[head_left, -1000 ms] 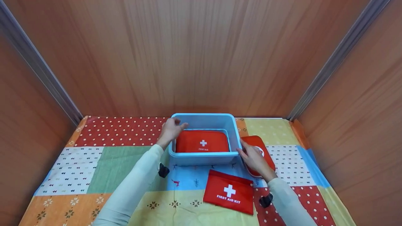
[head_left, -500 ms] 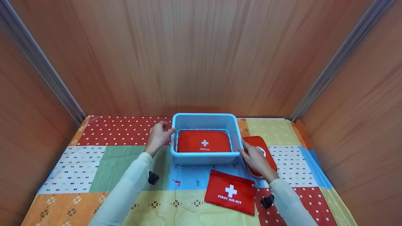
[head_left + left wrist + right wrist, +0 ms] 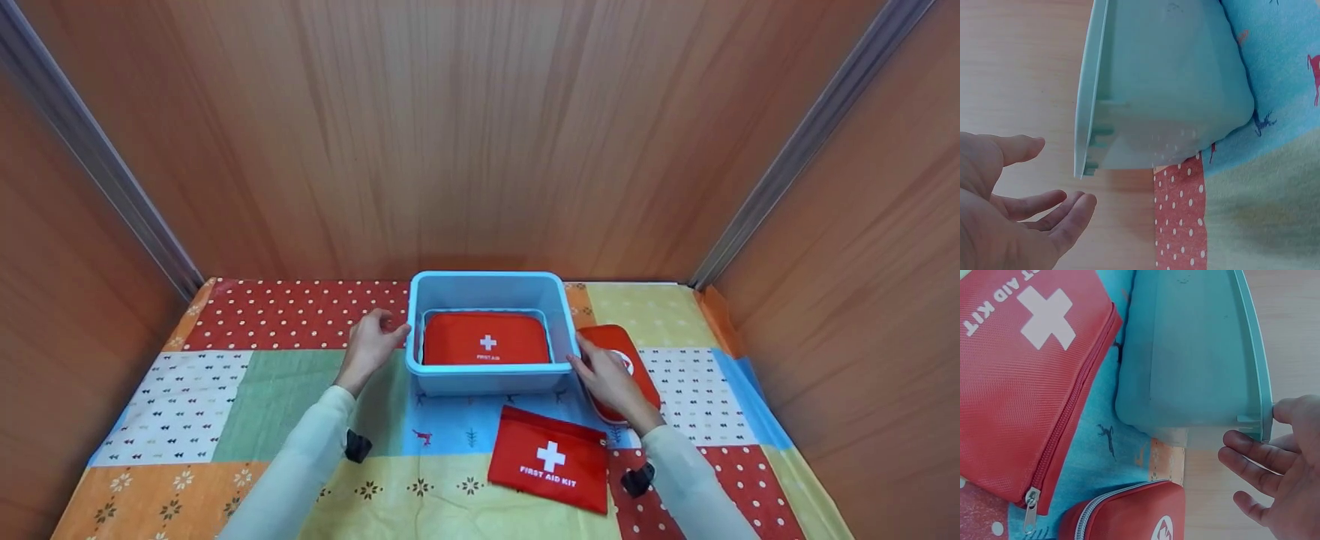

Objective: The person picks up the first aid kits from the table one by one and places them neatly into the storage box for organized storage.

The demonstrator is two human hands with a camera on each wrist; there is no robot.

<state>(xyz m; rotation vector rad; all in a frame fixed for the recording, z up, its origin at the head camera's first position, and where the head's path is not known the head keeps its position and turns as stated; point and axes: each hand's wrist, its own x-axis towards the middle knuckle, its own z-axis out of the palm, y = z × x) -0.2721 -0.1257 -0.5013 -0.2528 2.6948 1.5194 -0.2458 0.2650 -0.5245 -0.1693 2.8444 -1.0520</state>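
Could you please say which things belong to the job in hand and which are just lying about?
Probably part of the job:
light-blue rectangular plastic tub, rim in the right hand's grip
red rectangular case with a white cross, inside the tub

Apparently just lying about, outside the tub:
flat red fabric zip pouch
red round-cornered zip case
multicoloured patchwork cloth, underneath

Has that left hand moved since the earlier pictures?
Yes: against the patchwork cloth in the head view, the left hand moved left and lower in the picture, from partly over the blue tub to beside it.
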